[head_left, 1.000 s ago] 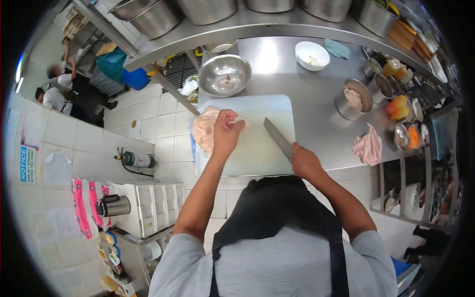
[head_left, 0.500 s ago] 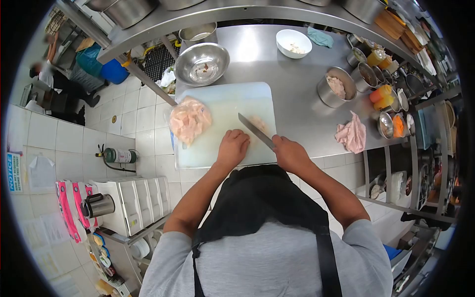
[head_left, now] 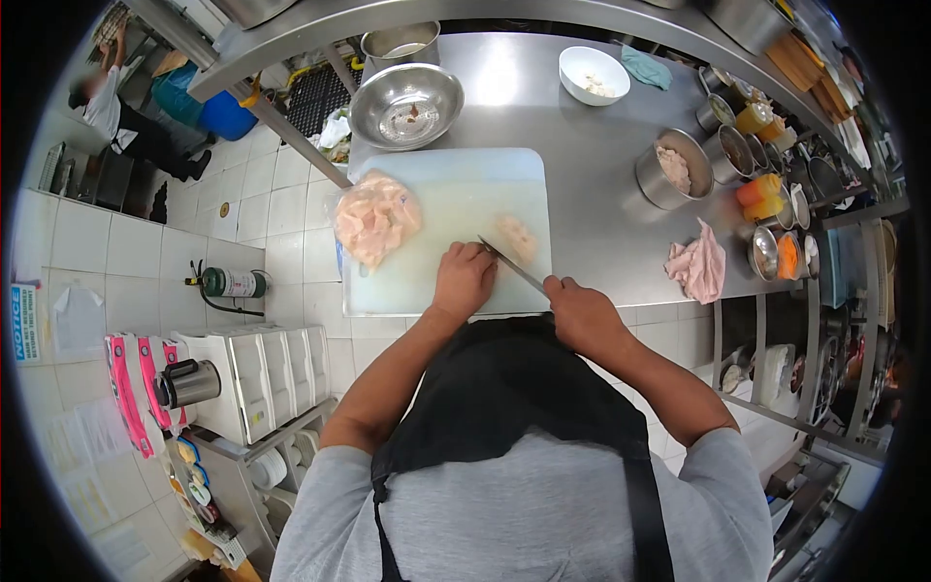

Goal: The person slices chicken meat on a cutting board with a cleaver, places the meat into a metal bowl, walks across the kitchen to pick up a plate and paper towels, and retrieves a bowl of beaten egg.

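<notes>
My right hand [head_left: 585, 312] is wrapped round the handle of a kitchen knife [head_left: 516, 267]. Its narrow blade slants up and left, the tip close to the fingertips of my left hand [head_left: 465, 279]. That hand rests on the white cutting board [head_left: 456, 209] with its fingers curled together; whatever lies under them is hidden. Just beyond the blade is a small pile of pale cut meat [head_left: 516, 238], apparently raw chicken. A clear plastic bag of larger pale meat pieces [head_left: 376, 221] lies on the board's left side.
Behind the board stands a steel bowl [head_left: 405, 107]. A white bowl [head_left: 593, 77], a steel pot of pale meat [head_left: 674, 169] and a pink cloth [head_left: 696, 262] are on the steel table [head_left: 601, 233]. A shelf [head_left: 485, 17] crosses overhead. Another person [head_left: 121, 121] stands far left.
The knife blade has turned from broadside to nearly edge-on, its tip now nearer my left fingers. More of the cut meat shows beyond it. The whole view has shifted slightly.
</notes>
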The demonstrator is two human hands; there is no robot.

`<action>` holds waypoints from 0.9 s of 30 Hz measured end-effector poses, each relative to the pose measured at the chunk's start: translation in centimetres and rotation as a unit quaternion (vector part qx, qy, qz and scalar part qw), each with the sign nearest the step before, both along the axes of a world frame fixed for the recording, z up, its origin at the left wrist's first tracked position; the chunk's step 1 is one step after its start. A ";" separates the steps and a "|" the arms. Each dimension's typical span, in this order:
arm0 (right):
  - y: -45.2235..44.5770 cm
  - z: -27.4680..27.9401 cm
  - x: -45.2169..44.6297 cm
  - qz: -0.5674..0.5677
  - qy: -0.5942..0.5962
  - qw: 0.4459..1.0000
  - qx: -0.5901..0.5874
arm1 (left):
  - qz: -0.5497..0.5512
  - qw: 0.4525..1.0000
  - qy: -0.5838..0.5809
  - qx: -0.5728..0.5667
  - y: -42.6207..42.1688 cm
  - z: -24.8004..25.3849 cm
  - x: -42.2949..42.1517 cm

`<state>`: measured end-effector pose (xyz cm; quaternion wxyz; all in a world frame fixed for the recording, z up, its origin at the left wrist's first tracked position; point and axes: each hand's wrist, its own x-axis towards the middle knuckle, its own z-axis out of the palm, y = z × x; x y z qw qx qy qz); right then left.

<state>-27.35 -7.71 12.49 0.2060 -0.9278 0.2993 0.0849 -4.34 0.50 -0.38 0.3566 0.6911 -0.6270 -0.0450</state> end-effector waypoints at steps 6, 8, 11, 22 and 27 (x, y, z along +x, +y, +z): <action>-1.5 -5.0 2.8 -0.012 -0.009 1.000 0.016 | -0.016 0.999 0.001 0.032 -0.5 -0.2 -0.3; -2.1 -5.1 3.3 -0.019 -0.020 0.999 0.031 | -0.016 0.999 -0.007 0.034 -0.3 -0.4 0.0; -3.3 -5.0 2.7 -0.036 -0.026 0.997 0.070 | -0.022 0.998 -0.004 0.059 -0.1 -0.1 0.3; -1.5 -2.2 3.1 -0.013 -0.008 0.997 0.075 | 0.195 0.940 -0.036 0.278 -0.7 3.8 15.7; -2.8 -4.6 3.4 -0.059 -0.022 0.997 0.034 | 0.232 0.931 -0.086 0.269 -3.0 3.6 13.7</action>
